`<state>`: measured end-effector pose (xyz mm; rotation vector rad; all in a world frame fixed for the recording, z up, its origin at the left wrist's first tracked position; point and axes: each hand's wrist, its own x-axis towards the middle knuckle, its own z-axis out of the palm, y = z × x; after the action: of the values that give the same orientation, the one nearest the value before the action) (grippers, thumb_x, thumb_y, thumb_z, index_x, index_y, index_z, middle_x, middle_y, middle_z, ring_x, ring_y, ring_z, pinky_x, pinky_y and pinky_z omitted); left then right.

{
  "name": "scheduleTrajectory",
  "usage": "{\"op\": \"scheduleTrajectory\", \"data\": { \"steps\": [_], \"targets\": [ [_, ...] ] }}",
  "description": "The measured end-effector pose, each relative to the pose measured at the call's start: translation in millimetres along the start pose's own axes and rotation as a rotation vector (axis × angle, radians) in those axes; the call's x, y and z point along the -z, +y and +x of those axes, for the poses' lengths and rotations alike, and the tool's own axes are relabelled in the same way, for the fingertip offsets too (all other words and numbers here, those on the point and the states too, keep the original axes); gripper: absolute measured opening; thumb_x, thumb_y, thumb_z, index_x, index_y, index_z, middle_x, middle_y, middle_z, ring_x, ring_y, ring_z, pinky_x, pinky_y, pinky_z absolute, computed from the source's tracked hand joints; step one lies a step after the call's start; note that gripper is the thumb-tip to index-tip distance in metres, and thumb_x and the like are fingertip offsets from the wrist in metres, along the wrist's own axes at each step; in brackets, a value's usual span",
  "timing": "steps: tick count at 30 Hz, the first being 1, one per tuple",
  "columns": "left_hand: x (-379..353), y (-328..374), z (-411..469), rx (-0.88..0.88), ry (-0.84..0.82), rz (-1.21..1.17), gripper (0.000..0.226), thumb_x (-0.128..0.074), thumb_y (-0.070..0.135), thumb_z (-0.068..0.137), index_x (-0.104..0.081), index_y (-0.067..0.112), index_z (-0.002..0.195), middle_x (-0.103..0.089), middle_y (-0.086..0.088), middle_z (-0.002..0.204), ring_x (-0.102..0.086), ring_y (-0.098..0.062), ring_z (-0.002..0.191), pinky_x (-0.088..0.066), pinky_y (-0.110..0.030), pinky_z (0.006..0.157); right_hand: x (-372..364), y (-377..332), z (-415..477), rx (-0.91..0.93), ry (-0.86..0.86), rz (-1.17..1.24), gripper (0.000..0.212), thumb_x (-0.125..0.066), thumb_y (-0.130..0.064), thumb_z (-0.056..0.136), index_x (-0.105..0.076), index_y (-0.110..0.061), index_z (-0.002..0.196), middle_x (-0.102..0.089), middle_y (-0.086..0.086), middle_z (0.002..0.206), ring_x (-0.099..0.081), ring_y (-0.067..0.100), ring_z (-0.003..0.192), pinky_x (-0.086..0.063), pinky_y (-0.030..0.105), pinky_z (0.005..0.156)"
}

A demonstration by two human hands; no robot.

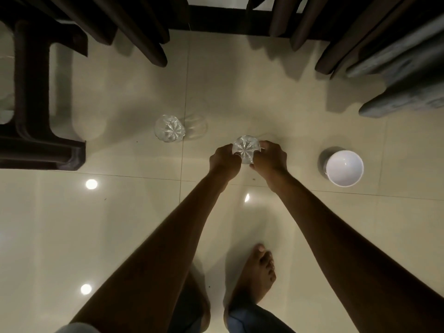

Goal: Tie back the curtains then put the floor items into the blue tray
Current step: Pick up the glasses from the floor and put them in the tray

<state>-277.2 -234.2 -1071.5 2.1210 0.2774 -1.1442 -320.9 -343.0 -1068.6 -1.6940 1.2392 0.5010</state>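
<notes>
1. I am on the floor-items half of the job. My left hand (pixel 224 158) and right hand (pixel 269 159) curl round a clear cut glass (pixel 246 147), one on each side, fingers closed on its wall.
2. The glass sits low over the tiled floor (pixel 120 212); I cannot tell whether it has lifted off.
3. A second glass (pixel 169 128) stands apart to the left and a white bowl (pixel 344 168) well apart to the right, both on the floor.
4. The dark curtains (pixel 134 27) hang at the top; no tie shows.
5. The blue tray is out of view, so next I likely need to raise the glass upright, find the tray and set the glass in gently.
</notes>
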Motion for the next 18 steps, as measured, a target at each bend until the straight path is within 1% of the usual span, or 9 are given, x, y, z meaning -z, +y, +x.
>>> {"op": "scheduleTrajectory", "data": {
  "steps": [3, 5, 7, 10, 12, 14, 16, 18],
  "targets": [
    [7.0, 5.9, -15.4, 0.006, 0.048, -0.008, 0.027, -0.047, 0.016, 0.095, -0.071, 0.015, 0.106, -0.072, -0.007, 0.096, -0.067, -0.029, 0.095, -0.054, -0.036, 0.079, 4.7, -6.9, -17.5, 0.042, -0.004, -0.019, 0.048, -0.049, -0.009, 0.086, -0.068, -0.017, 0.13, -0.07, 0.01, 0.123, -0.068, 0.032, 0.109, -0.061, 0.045, 0.09],
    [15.7, 11.0, -28.0, 0.023, 0.063, -0.027, 0.025, -0.048, 0.016, 0.093, -0.071, 0.011, 0.101, -0.072, -0.011, 0.094, -0.068, -0.031, 0.094, -0.056, -0.041, 0.083, 10.7, -13.8, -31.9, 0.038, -0.012, -0.019, 0.054, -0.048, -0.018, 0.082, -0.066, -0.018, 0.133, -0.069, 0.008, 0.127, -0.067, 0.031, 0.112, -0.06, 0.044, 0.092],
    [26.9, 17.8, -44.5, 0.031, 0.072, -0.04, 0.024, -0.049, 0.018, 0.091, -0.071, 0.009, 0.099, -0.072, -0.013, 0.093, -0.069, -0.033, 0.095, -0.058, -0.043, 0.086, 18.9, -22.1, -49.4, 0.022, -0.011, -0.018, 0.064, -0.045, -0.028, 0.076, -0.064, -0.02, 0.137, -0.066, 0.007, 0.133, -0.067, 0.031, 0.115, -0.059, 0.044, 0.095],
    [48.1, 32.3, -77.8, 0.015, 0.075, -0.015, 0.022, -0.052, 0.02, 0.091, -0.071, 0.009, 0.094, -0.072, -0.013, 0.091, -0.07, -0.032, 0.093, -0.058, -0.043, 0.086, 35.0, -40.7, -84.8, 0.042, -0.035, -0.049, 0.062, -0.045, -0.027, 0.081, -0.06, -0.019, 0.14, -0.063, 0.007, 0.14, -0.069, 0.033, 0.114, -0.057, 0.044, 0.099],
    [62.7, 41.8, -100.7, 0.011, 0.081, 0.001, 0.021, -0.054, 0.023, 0.091, -0.068, 0.008, 0.088, -0.072, -0.012, 0.09, -0.071, -0.031, 0.091, -0.058, -0.042, 0.085, 45.8, -53.6, -110.4, 0.066, -0.044, -0.063, 0.056, -0.047, -0.025, 0.087, -0.06, -0.017, 0.141, -0.063, 0.008, 0.141, -0.068, 0.033, 0.115, -0.056, 0.045, 0.1],
    [76.7, 51.3, -124.9, 0.007, 0.093, 0.016, 0.024, -0.056, 0.029, 0.091, -0.067, 0.007, 0.086, -0.073, -0.012, 0.089, -0.072, -0.03, 0.088, -0.061, -0.043, 0.084, 56.8, -65.9, -138.2, 0.078, -0.039, -0.054, 0.053, -0.052, -0.027, 0.089, -0.061, -0.017, 0.14, -0.065, 0.008, 0.138, -0.068, 0.031, 0.116, -0.057, 0.045, 0.099],
    [91.1, 60.8, -150.8, 0.013, 0.107, 0.027, 0.028, -0.058, 0.034, 0.09, -0.068, 0.008, 0.087, -0.074, -0.011, 0.088, -0.073, -0.029, 0.084, -0.061, -0.045, 0.084, 66.7, -77.0, -166.0, 0.082, -0.033, -0.03, 0.056, -0.055, -0.033, 0.086, -0.062, -0.018, 0.139, -0.068, 0.007, 0.135, -0.069, 0.029, 0.115, -0.058, 0.046, 0.097],
    [105.7, 69.5, -178.4, 0.017, 0.12, 0.035, 0.028, -0.06, 0.036, 0.089, -0.069, 0.01, 0.087, -0.074, -0.009, 0.086, -0.073, -0.028, 0.083, -0.062, -0.045, 0.083, 75.2, -87.7, -193.0, 0.091, -0.029, -0.006, 0.063, -0.053, -0.04, 0.079, -0.063, -0.019, 0.137, -0.069, 0.007, 0.132, -0.071, 0.029, 0.112, -0.059, 0.047, 0.095]
  ]
}}
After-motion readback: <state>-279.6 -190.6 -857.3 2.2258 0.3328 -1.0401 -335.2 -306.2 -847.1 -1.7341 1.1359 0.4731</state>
